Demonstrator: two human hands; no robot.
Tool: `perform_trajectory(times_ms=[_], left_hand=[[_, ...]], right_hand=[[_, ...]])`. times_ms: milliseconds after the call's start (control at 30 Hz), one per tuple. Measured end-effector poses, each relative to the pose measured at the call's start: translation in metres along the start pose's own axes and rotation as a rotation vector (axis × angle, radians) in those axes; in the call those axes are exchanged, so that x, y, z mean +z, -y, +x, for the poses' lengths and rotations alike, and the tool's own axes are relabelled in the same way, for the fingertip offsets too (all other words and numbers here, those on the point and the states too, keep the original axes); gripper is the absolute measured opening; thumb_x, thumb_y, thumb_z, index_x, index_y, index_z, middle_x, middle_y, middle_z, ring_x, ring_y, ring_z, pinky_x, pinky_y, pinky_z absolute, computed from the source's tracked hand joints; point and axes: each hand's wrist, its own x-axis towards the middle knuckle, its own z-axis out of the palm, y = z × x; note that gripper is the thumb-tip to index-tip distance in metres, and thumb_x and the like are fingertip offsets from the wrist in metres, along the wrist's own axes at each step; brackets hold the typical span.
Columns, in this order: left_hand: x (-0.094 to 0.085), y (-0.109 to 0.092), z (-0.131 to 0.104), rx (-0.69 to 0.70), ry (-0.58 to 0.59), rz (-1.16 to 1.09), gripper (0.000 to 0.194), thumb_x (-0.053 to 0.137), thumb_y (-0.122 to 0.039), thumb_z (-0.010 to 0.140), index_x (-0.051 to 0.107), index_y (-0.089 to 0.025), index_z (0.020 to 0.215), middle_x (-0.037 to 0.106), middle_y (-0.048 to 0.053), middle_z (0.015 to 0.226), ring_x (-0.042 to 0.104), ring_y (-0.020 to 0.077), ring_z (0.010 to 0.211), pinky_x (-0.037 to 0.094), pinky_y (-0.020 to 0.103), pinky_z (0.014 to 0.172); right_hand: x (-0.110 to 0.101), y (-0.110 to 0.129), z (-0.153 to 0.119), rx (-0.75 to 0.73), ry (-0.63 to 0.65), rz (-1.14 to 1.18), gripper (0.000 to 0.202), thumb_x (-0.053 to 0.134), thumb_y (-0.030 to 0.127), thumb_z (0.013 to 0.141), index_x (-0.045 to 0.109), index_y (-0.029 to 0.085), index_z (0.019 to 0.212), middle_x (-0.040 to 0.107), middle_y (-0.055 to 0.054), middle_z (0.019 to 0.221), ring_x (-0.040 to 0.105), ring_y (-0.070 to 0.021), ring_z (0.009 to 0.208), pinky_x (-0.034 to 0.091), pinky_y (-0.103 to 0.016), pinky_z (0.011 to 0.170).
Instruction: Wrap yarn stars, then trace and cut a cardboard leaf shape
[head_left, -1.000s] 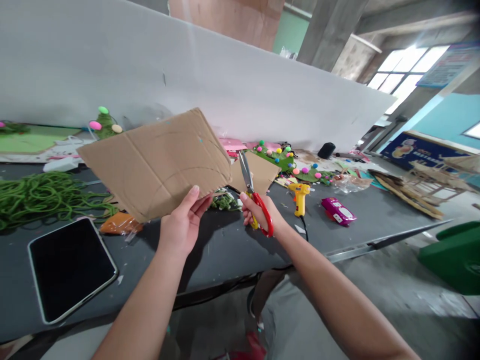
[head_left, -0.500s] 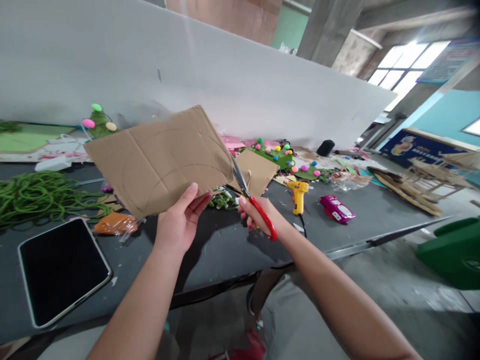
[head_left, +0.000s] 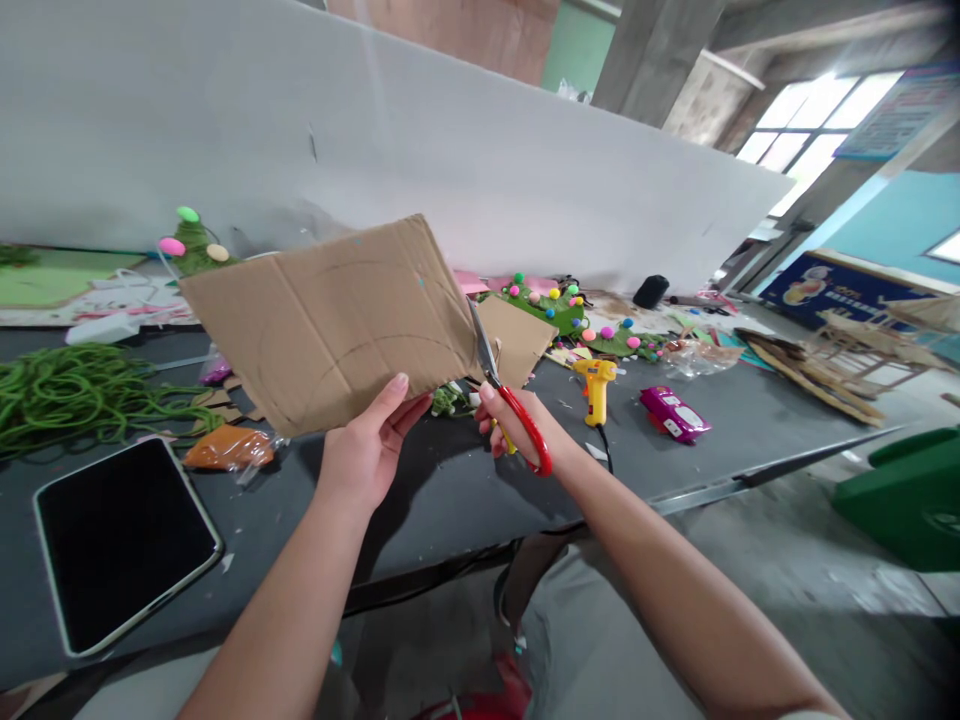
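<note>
The cardboard point(head_left: 345, 330) is held tilted above the table point(head_left: 435, 510) by the left hand point(head_left: 360, 455); its lower edge is pinched between thumb and fingers, presumably so that its right edge is left free. Beside that edge, the scissors point(head_left: 489, 358) are gripped by the curled fingers of the right hand point(head_left: 519, 422) (whether the cardboard is touched cannot be told). Right of the cardboard, a glue gun point(head_left: 596, 390) is placed, perhaps for easy reach.

The left hand point(head_left: 364, 440) holds a cardboard sheet point(head_left: 337, 325) marked with curved lines. At its right edge are the blades of red-and-yellow-handled scissors point(head_left: 512, 402) in the right hand point(head_left: 521, 425). On the dark counter point(head_left: 450, 510), a tablet point(head_left: 127, 545) lies near green yarn point(head_left: 82, 400); a yellow glue gun point(head_left: 596, 388) lies near a purple packet point(head_left: 675, 415).
</note>
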Motion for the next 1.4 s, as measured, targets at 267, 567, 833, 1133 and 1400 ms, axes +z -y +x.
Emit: perform_trajectory(times_ms=[267, 567, 833, 1133, 1400], left_hand=[[0.000, 0.003, -0.002, 0.008, 0.015, 0.032, 0.025, 0.089, -0.012, 0.066, 0.078, -0.011, 0.088, 0.081, 0.007, 0.085, 0.077, 0.0190, 0.077, 0.068, 0.029, 0.075], [-0.003, 0.001, -0.001, 0.003, 0.010, 0.040, 0.023, 0.089, -0.012, 0.065, 0.078, -0.011, 0.086, 0.081, 0.007, 0.083, 0.077, 0.0193, 0.074, 0.068, 0.029, 0.074], [-0.006, 0.000, 0.000, -0.014, 0.026, 0.061, 0.020, 0.089, -0.015, 0.064, 0.079, -0.009, 0.080, 0.080, 0.009, 0.079, 0.077, 0.0201, 0.072, 0.067, 0.028, 0.073], [-0.006, -0.004, -0.001, -0.027, 0.040, 0.116, 0.029, 0.092, -0.012, 0.061, 0.079, -0.010, 0.087, 0.080, 0.007, 0.081, 0.076, 0.0200, 0.069, 0.066, 0.031, 0.069], [-0.009, -0.006, 0.000, -0.037, 0.045, 0.132, 0.026, 0.089, -0.011, 0.061, 0.078, -0.009, 0.084, 0.080, 0.008, 0.079, 0.077, 0.0216, 0.070, 0.066, 0.031, 0.068]], right_hand=[[0.001, 0.001, -0.001, -0.001, -0.044, -0.028, 0.071, 0.048, 0.086, 0.084, 0.057, 0.018, 0.071, 0.055, 0.001, 0.058, 0.062, -0.0147, 0.048, 0.048, -0.025, 0.048], [-0.003, -0.002, -0.003, -0.058, -0.162, -0.252, 0.063, 0.055, 0.075, 0.088, 0.050, 0.019, 0.059, 0.047, 0.002, 0.047, 0.048, -0.0124, 0.047, 0.032, -0.025, 0.048], [-0.001, -0.009, -0.001, -0.077, -0.166, -0.235, 0.061, 0.055, 0.073, 0.088, 0.054, 0.018, 0.061, 0.048, 0.002, 0.052, 0.044, -0.0112, 0.050, 0.030, -0.024, 0.049], [-0.018, -0.003, -0.005, -0.098, -0.089, -0.329, 0.061, 0.050, 0.073, 0.090, 0.057, 0.017, 0.069, 0.046, 0.003, 0.056, 0.041, -0.0111, 0.054, 0.029, -0.025, 0.051], [-0.017, 0.001, -0.010, -0.116, -0.155, -0.351, 0.064, 0.055, 0.071, 0.090, 0.043, 0.018, 0.055, 0.036, 0.004, 0.051, 0.033, -0.0093, 0.052, 0.025, -0.026, 0.052]])
